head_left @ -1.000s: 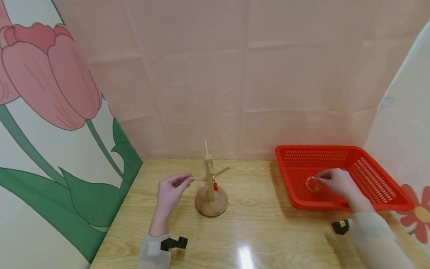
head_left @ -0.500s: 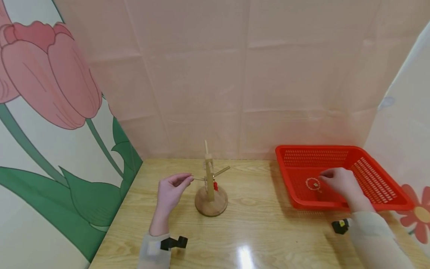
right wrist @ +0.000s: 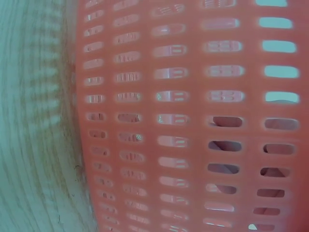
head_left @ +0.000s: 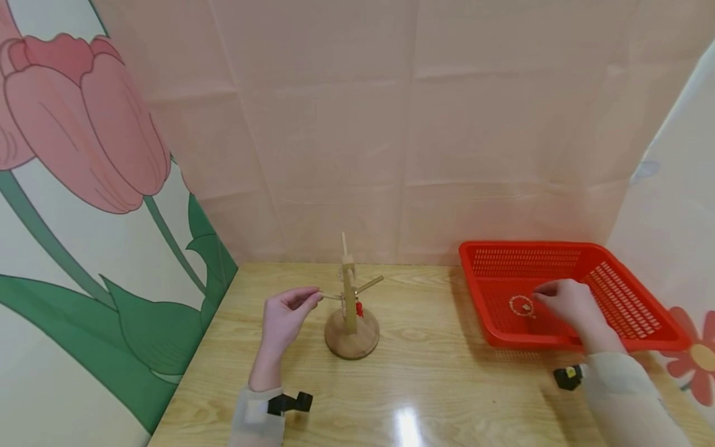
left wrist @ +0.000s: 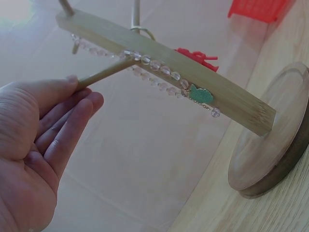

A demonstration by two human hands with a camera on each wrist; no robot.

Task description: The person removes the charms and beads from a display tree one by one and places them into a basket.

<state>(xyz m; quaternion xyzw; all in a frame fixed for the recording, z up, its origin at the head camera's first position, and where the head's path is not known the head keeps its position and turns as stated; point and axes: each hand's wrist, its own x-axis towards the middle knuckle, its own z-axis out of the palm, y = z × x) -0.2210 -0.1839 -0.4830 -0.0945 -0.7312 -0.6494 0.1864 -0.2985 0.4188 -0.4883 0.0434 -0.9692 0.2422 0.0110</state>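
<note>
My left hand [head_left: 283,316] pinches a side peg [left wrist: 108,73] of a small wooden stand [head_left: 350,304] between thumb and fingers. The stand is upright on a round base [head_left: 352,338]. A clear-bead bracelet [left wrist: 164,70] with a green charm hangs on that peg in the left wrist view. Something red [left wrist: 198,59] hangs on the stand's other side. Over the red basket [head_left: 570,338], my right hand [head_left: 566,302] is just right of a pale beaded bracelet [head_left: 512,307] lying on the basket floor, apart from it. The basket wall mostly hides this hand in the right wrist view.
The wooden table [head_left: 424,372] bears the stand near its middle and the basket to the right. A pink cloth [head_left: 335,124] hangs behind it. A tulip-printed panel [head_left: 84,124] borders the left, and a flower-printed one [head_left: 698,347] the right.
My right hand has let go of the beaded bracelet and drawn slightly right. The bracelet now lies on the basket floor. My left hand keeps its pinch on the peg.
</note>
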